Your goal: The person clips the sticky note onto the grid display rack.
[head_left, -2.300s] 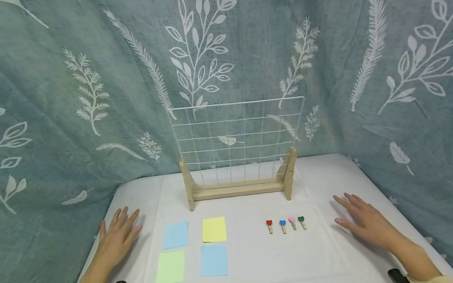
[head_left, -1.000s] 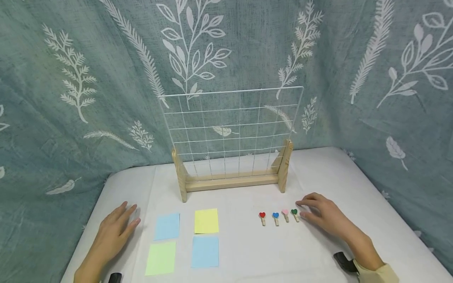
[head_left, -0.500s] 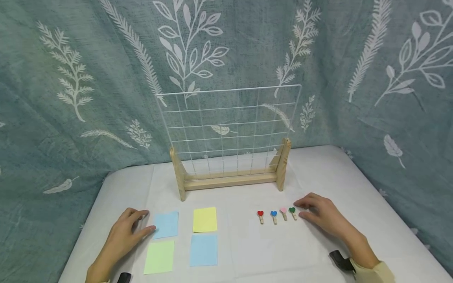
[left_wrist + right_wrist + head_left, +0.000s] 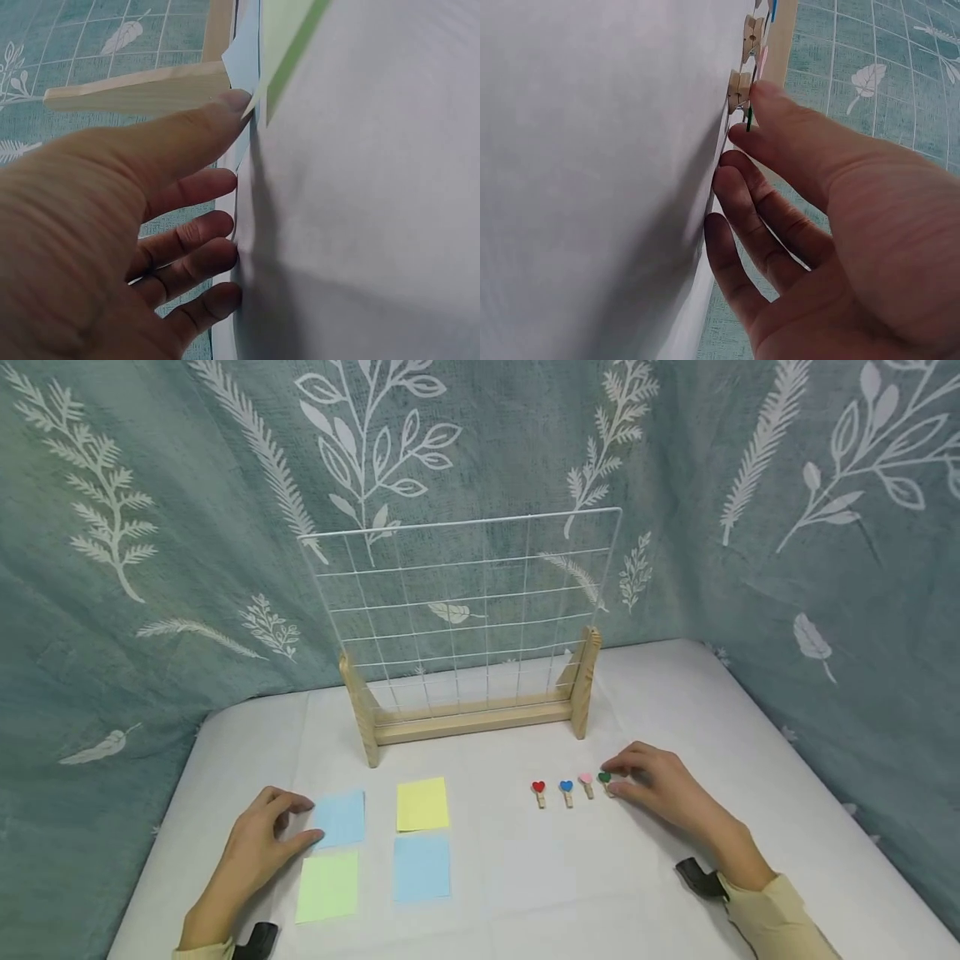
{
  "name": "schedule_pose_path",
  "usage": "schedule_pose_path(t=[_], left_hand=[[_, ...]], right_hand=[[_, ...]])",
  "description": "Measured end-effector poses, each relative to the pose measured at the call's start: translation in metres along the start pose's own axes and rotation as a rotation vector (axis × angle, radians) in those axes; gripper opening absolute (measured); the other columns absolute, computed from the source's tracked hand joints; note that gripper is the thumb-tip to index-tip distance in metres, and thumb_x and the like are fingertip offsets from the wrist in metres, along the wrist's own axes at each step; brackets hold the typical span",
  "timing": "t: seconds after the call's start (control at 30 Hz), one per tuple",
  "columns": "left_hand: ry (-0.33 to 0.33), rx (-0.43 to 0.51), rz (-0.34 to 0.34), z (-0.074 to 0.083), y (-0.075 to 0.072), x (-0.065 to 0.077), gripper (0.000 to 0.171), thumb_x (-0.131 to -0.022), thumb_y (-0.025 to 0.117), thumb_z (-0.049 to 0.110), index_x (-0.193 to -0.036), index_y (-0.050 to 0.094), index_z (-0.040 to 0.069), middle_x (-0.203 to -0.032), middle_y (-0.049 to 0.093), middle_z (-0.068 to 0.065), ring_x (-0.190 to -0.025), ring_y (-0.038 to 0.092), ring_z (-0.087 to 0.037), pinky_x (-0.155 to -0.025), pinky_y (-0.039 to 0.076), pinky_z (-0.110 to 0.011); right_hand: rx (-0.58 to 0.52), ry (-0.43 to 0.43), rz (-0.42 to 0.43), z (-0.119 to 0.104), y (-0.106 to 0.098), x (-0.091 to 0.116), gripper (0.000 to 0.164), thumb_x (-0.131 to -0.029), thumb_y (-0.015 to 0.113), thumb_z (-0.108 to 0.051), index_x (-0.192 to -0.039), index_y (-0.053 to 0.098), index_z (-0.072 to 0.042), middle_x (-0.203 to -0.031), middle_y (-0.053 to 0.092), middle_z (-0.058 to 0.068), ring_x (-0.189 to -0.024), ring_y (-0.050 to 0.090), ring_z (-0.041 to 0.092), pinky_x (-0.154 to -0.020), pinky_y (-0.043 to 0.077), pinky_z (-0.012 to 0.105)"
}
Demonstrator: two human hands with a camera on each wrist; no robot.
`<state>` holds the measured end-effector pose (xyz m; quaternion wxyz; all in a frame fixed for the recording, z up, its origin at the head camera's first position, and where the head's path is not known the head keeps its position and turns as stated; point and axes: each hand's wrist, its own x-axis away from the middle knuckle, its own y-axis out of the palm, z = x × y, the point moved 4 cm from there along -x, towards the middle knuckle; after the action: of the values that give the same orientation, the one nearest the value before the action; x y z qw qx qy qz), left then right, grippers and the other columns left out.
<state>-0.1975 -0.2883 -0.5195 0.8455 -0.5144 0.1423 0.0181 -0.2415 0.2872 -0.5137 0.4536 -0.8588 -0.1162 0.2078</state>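
Observation:
My left hand (image 4: 255, 839) rests at the left edge of the upper blue sticky note (image 4: 341, 818), thumb tip on its side and fingers loosely bent. A green sticky note (image 4: 327, 887) lies just below. On the right, thumb and forefinger of my right hand (image 4: 663, 789) close on either side of the small wooden clothespin with a green heart (image 4: 604, 777), which lies on the cloth. Left of it in a row are clothespins with a pink heart (image 4: 587, 779), a blue heart (image 4: 566, 786) and a red heart (image 4: 538, 787).
Behind the notes and clothespins stands a white wire grid in a wooden stand (image 4: 476, 723). A yellow sticky note (image 4: 422, 804) and another blue note (image 4: 422, 868) lie mid-left. A leaf-patterned curtain (image 4: 225, 485) hangs behind the white-covered table (image 4: 555, 885).
Both hands have come inward from the table's sides, the left to the upper blue note, the right to the green-heart clothespin. The head view has shifted; notes and clothespins lie as before.

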Motion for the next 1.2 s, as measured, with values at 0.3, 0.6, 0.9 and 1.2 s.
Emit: schedule_pose_path(t=[0.3,0.6,0.9,1.2], left_hand=[[-0.021,-0.004,0.032,-0.01,-0.015,0.012,0.033,-0.07,0.09,0.022,-0.096,0.072,0.016,-0.096,0.057,0.003,-0.076,0.05,-0.011,-0.061,0.043,-0.022],[0.038,0.011,-0.059,0.007,-0.001,-0.027,0.063,-0.07,0.089,0.039,-0.123,0.066,0.013,-0.099,0.052,-0.002,-0.08,0.045,-0.015,-0.064,0.037,-0.027],[-0.026,0.032,-0.119,0.005,0.005,-0.028,0.074,-0.07,0.088,0.046,-0.127,0.058,0.009,-0.103,0.049,-0.004,-0.086,0.044,-0.017,-0.069,0.039,-0.031],[-0.138,0.121,-0.174,0.0,0.008,-0.017,0.062,-0.07,0.09,0.035,-0.113,0.055,0.006,-0.103,0.049,-0.008,-0.082,0.042,-0.018,-0.068,0.037,-0.028]], right_hand=[[-0.05,-0.035,-0.06,-0.014,0.009,-0.031,0.023,-0.088,0.076,-0.019,-0.11,0.073,-0.016,-0.1,0.067,-0.002,-0.087,0.06,0.015,-0.076,0.05,0.036],[0.061,0.047,0.019,-0.002,-0.01,-0.009,0.025,-0.083,0.08,-0.019,-0.107,0.073,-0.018,-0.096,0.066,-0.006,-0.087,0.06,0.011,-0.08,0.05,0.039],[0.105,0.036,0.036,-0.003,-0.005,-0.003,0.024,-0.082,0.082,-0.02,-0.104,0.073,-0.019,-0.094,0.068,-0.007,-0.087,0.062,0.012,-0.079,0.049,0.037],[0.078,0.02,0.014,-0.003,0.003,-0.005,0.025,-0.082,0.082,-0.02,-0.105,0.073,-0.02,-0.095,0.067,-0.008,-0.088,0.062,0.011,-0.078,0.049,0.032]])
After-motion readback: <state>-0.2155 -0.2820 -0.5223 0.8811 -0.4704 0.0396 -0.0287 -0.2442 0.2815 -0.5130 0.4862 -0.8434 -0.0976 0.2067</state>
